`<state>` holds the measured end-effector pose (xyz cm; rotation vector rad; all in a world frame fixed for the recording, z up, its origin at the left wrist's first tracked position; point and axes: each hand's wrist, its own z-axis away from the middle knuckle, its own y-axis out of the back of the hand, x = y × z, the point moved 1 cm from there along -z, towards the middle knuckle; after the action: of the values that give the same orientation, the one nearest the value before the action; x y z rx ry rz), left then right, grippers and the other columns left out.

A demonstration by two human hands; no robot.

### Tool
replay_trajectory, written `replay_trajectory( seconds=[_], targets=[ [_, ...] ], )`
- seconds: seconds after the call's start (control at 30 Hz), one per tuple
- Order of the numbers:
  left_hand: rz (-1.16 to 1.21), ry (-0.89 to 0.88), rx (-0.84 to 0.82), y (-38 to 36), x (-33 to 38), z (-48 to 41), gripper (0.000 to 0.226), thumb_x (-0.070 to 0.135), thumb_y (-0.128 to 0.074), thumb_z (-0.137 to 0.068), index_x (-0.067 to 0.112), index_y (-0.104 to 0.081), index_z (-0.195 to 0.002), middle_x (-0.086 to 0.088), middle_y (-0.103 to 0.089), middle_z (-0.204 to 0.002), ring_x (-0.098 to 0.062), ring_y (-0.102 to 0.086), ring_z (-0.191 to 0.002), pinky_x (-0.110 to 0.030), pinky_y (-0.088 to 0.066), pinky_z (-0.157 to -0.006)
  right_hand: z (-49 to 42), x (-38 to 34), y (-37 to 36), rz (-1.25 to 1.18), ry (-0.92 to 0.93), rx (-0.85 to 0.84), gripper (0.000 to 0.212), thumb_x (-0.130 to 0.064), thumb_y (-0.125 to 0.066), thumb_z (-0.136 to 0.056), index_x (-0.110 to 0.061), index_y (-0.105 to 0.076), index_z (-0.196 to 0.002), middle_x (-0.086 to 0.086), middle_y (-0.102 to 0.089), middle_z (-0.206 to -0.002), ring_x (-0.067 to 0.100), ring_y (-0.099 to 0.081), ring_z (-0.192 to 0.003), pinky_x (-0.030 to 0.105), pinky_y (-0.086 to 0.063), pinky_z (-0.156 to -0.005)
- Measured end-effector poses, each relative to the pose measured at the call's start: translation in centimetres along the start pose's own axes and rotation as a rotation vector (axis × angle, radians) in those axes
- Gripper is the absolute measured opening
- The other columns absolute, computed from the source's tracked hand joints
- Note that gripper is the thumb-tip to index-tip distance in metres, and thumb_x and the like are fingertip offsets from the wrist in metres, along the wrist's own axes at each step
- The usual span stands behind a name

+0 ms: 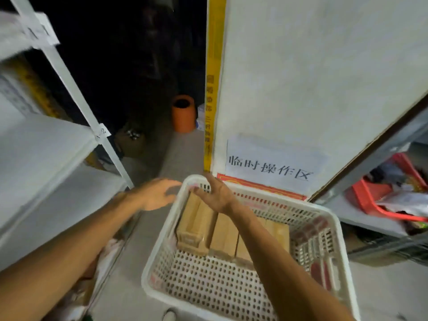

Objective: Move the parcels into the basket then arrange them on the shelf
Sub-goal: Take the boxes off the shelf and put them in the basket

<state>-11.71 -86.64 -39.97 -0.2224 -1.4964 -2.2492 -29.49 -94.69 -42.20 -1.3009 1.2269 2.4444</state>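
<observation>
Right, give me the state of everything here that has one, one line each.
White perforated plastic basket, upright, far half filled.
Brown cardboard parcels, lying side by side inside the basket.
Left hand, open, beside the basket's left rim.
Right hand, open, over the parcels' far end.
Red plastic basket, full of mixed packets.
Orange cylindrical bin, upright, top open.

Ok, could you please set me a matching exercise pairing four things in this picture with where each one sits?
Things:
1 white basket
2 cardboard parcels
3 orange bin
4 red basket

Places:
A far back, in the dark
B on the grey shelf at the right
C in the foreground, below the paper sign
D side by side inside the white basket

Pairs: 1-C, 2-D, 3-A, 4-B
</observation>
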Motion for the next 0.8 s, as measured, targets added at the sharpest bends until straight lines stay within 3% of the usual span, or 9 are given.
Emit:
replay_trajectory(
  seconds=[0.13,0.3,0.4,0.53,0.7,0.8],
  targets=[
    [0.170,0.155,0.174,4.3,-0.8,6.4,0.050,0.028,-0.055,-0.095,0.027,-0.041,-0.143,0.001,-0.044,-0.145,-0.017,-0.047,-0.128,-0.032,-0.041,-0.104,0.5,-7.5,2.1,-0.015,0.233,-0.071,0.067,-0.048,-0.058,-0.093,-0.020,-0.035,-0.149,0.007,-0.043,-0.148,0.026,-0.045,-0.133,0.024,-0.033,-0.100],
    [0.282,0.278,0.422,8.3,-0.7,16.5,0.046,0.021,-0.056,-0.095,0.027,-0.044,-0.139,0.004,-0.051,-0.132,-0.017,-0.050,-0.124,-0.030,-0.042,-0.101,2.1,-15.2,1.5,0.018,0.472,-0.176,0.066,-0.048,-0.062,-0.089,-0.023,-0.039,-0.146,0.005,-0.047,-0.143,0.025,-0.057,-0.117,0.041,-0.045,-0.104],
    [0.332,0.380,0.603,9.6,-1.9,23.5,0.043,0.019,-0.060,-0.093,0.034,-0.048,-0.131,0.004,-0.055,-0.127,-0.016,-0.054,-0.116,-0.029,-0.044,-0.098,3.1,-19.5,-0.3,0.070,0.591,-0.286,0.066,-0.049,-0.062,-0.089,-0.027,-0.037,-0.146,-0.001,-0.043,-0.145,0.023,-0.055,-0.120,0.041,-0.044,-0.105],
    [0.261,0.515,0.769,11.0,-3.3,33.4,0.043,0.016,-0.064,-0.090,0.028,-0.052,-0.130,-0.001,-0.060,-0.121,-0.020,-0.060,-0.105,-0.021,-0.042,-0.088,5.7,-26.6,-3.5,0.088,0.744,-0.374,0.069,-0.054,-0.060,-0.088,-0.031,-0.033,-0.148,0.001,-0.041,-0.149,0.022,-0.054,-0.122,0.036,-0.043,-0.103],
    [0.160,0.660,0.903,12.2,-4.0,44.8,0.040,0.018,-0.062,-0.091,0.029,-0.052,-0.128,-0.003,-0.063,-0.121,-0.018,-0.066,-0.098,-0.033,-0.049,-0.094,10.2,-35.4,-7.0,0.025,0.909,-0.460,0.060,-0.041,-0.060,-0.093,-0.026,-0.038,-0.147,0.003,-0.042,-0.148,0.020,-0.047,-0.130,0.025,-0.037,-0.094],
    [0.102,0.764,0.946,11.9,-4.6,50.8,0.040,0.020,-0.062,-0.091,0.026,-0.053,-0.130,0.000,-0.064,-0.119,-0.017,-0.066,-0.100,-0.032,-0.048,-0.094,13.0,-40.1,-9.5,0.021,0.993,-0.496,0.053,-0.037,-0.061,-0.094,-0.022,-0.044,-0.142,0.003,-0.047,-0.144,0.016,-0.049,-0.128,0.020,-0.035,-0.089]
  ],
)
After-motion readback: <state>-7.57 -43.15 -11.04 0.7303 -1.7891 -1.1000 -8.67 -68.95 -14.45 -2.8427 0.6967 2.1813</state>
